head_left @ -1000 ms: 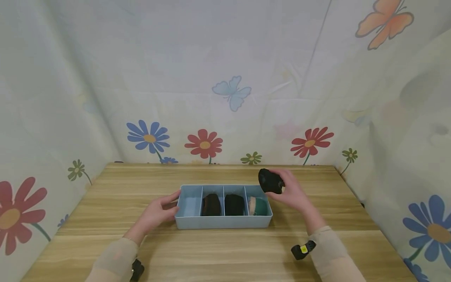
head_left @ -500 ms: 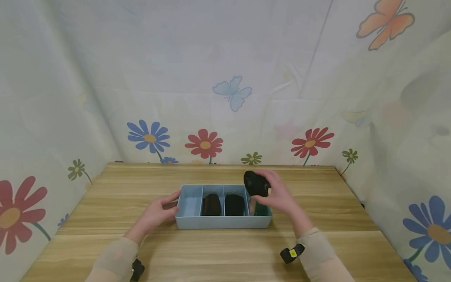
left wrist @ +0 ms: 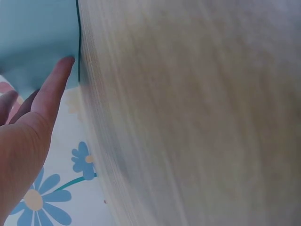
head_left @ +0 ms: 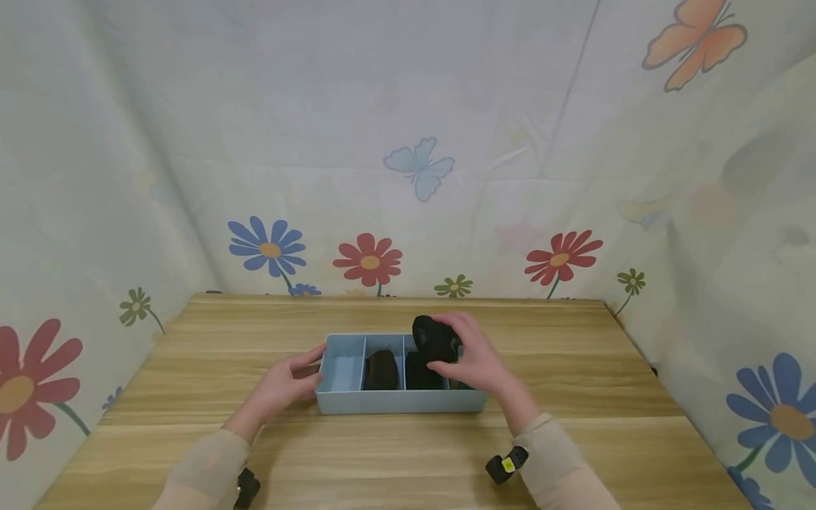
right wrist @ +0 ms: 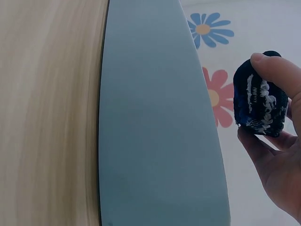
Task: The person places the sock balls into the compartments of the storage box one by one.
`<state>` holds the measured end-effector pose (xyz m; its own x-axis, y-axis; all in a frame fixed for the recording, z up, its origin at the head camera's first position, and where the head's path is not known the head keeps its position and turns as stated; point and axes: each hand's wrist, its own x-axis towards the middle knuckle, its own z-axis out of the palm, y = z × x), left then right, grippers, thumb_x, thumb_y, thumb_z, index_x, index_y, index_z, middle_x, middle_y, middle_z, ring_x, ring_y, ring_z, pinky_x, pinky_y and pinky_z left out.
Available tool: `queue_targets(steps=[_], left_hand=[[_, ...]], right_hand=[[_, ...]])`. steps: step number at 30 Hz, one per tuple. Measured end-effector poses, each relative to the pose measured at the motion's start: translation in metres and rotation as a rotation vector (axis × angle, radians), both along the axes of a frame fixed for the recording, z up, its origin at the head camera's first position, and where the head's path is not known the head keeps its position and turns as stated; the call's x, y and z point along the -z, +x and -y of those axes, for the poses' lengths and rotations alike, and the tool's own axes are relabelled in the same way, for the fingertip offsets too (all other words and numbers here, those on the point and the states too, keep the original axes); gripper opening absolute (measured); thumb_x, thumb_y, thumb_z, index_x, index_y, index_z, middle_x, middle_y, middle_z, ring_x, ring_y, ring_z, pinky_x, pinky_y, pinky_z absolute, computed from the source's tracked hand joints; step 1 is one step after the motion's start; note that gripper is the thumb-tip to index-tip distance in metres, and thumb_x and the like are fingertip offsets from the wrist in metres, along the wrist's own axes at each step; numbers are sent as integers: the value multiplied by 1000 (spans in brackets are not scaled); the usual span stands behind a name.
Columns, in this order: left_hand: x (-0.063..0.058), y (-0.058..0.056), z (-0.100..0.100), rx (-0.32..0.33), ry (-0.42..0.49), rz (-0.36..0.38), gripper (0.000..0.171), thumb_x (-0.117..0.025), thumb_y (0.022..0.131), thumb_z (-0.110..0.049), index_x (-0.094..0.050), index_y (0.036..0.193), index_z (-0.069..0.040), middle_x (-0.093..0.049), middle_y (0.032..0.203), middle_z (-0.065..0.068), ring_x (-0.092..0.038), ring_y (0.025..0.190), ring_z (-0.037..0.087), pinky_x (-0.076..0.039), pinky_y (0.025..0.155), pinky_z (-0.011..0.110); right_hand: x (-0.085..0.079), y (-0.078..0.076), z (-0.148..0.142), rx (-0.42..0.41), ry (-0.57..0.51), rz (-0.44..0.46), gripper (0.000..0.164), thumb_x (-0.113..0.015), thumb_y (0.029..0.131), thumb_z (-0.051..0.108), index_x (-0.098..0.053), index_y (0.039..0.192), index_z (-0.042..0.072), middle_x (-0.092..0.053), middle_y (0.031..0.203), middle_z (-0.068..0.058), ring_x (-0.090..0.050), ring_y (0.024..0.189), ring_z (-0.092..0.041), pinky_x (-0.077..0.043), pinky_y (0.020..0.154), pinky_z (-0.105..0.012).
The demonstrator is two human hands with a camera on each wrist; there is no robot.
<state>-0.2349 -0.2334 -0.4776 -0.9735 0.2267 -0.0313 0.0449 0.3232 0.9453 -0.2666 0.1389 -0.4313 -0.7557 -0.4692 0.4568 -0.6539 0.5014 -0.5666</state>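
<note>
A light blue divided box [head_left: 401,404] stands on the table. My left hand [head_left: 287,382] touches its left end with fairly straight fingers; the left wrist view shows one fingertip against the wall. Between thumb and fingers, my right hand [head_left: 481,358] holds a black rolled sock [head_left: 435,338] above the third compartment from the left. Loose white threads show on that sock in the right wrist view. A dark brown rolled sock [head_left: 382,370] sits in the second compartment, a black one [head_left: 421,372] in the third. The right hand mostly hides the rightmost compartment and its sock.
The box's leftmost compartment [head_left: 342,365] shows its bare floor. A wood-grain table [head_left: 357,460] lies beneath, and a pale curtain [head_left: 306,127] printed with flowers and butterflies rises behind and along both sides. Black wrist cameras are strapped at both sleeves.
My right hand has carried the black rolled sock leftward, from the box's right end to over the third compartment. It now covers the green and beige sock. The left hand stays put.
</note>
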Motion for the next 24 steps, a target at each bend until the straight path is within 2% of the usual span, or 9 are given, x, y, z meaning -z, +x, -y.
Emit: queue_targets(steps=[6,15,24], left_hand=[[1,-1,0,-18,-25,12,62,-65,95,-10,-41,152,-11,-37,154,19,-49,130,39,-55,89,37],[-2,1,0,-5,-12,1,62,-65,95,-10,-41,151,-9,-37,154,21,-49,130,41,-55,89,39],[-1,1,0,5,-3,-5,62,-65,94,-11,-40,152,-8,-36,154,21,-50,129,41,-56,88,38]], right_hand=[[0,5,16,-20,7,3,74,-87,75,21,-52,138,9,-50,135,-10,-46,123,-28,-45,101,-49],[2,9,35,-61,1,26,74,-88,75,22,-51,139,12,-49,135,-7,-48,119,-23,-49,97,-46],[3,12,49,-91,10,24,73,-87,76,25,-52,138,13,-50,135,-7,-49,121,-23,-46,101,-46]])
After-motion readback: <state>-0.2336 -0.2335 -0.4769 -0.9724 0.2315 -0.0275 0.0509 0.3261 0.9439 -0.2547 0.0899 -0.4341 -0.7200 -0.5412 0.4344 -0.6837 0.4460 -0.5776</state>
